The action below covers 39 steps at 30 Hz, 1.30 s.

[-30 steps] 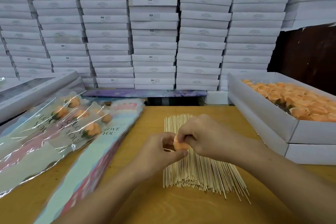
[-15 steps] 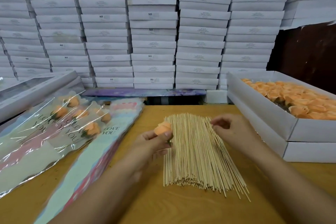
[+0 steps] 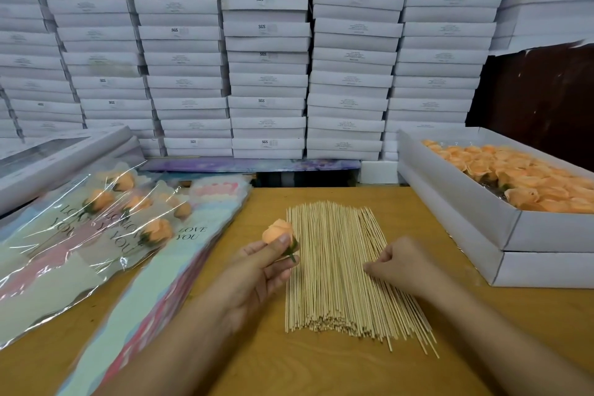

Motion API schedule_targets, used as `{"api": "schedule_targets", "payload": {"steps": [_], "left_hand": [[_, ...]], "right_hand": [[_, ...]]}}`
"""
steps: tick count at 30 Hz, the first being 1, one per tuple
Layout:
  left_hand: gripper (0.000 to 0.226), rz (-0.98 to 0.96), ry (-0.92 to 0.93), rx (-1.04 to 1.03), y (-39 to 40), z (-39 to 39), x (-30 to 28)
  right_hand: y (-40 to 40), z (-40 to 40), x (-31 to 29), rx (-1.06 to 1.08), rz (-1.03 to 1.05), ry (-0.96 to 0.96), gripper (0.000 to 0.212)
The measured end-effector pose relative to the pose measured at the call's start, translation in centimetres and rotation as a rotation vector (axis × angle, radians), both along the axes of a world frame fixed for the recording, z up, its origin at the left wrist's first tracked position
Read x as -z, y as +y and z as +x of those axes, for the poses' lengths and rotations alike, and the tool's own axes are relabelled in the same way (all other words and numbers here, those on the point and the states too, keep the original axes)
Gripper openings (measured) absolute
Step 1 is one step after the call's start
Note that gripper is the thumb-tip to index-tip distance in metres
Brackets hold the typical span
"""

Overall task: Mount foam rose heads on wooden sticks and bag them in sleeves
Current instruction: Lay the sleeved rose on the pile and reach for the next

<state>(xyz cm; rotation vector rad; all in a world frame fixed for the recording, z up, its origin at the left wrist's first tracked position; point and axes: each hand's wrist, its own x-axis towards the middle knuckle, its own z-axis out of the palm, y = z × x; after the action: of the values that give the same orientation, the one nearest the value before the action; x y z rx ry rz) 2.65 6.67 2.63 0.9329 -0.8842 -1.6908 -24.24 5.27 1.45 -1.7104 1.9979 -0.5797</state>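
We are noting 1 rose head (image 3: 277,231) pinched in the left hand (image 3: 257,270), stub facing the sticks (image 3: 334,267) — ready for mounting. The right hand (image 3: 398,264) is curling onto the pile; whether it is grasping 1 we cannot tell.

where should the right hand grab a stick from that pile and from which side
Take a loose stick on the splayed right edge of the stick pile, about mid-length, coming from the right and above with the right hand. There the sticks fan apart, so probably one pinches free; the middle is packed tight.
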Motion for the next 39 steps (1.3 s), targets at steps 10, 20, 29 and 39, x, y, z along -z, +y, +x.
{"api": "schedule_targets", "payload": {"steps": [10, 20, 29, 39], "left_hand": [[0.071, -0.006, -0.021, 0.025, -0.1, -0.1, 0.4], [0.071, -0.004, -0.020, 0.047, 0.1, 0.1, 0.3], [0.056, 0.000, 0.010, 0.055, 0.3, 0.1, 0.1], [0.028, 0.030, 0.070, 0.035, 0.1, 0.4, -0.1]], "right_hand": [[0.0, 1.0, -0.7, 0.051, 0.057, -0.003, 0.036], [0.2, 1.0, -1.2, 0.075, 0.087, -0.043, 0.038], [0.8, 0.3, -2.0, 0.029, 0.068, -0.124, 0.035], [2.8, -0.1, -4.7, -0.115, 0.074, -0.420, 0.009]]}}
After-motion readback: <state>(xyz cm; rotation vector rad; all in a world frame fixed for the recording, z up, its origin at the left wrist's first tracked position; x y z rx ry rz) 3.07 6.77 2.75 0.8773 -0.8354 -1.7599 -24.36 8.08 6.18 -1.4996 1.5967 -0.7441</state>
